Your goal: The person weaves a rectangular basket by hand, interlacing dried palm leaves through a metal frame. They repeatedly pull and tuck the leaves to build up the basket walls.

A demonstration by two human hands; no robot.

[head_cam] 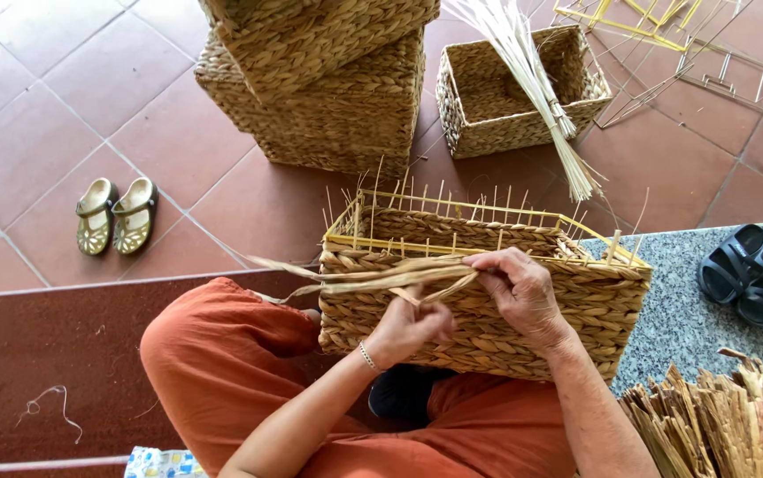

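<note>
A half-woven straw basket on a yellow wire frame rests on my lap, its rim bristling with thin upright sticks. My left hand, wearing a thin bracelet, pinches a flat dried fibre strand against the basket's near wall. My right hand grips the same strand at the top edge, fingers curled over the woven rows. The strand's loose ends trail off to the left over my orange trousers.
Stacked finished baskets and a small open basket holding a bundle of pale reeds stand ahead on the tiles. Bare wire frames lie top right. Dried fibre bundles lie bottom right, black sandals right, tan shoes left.
</note>
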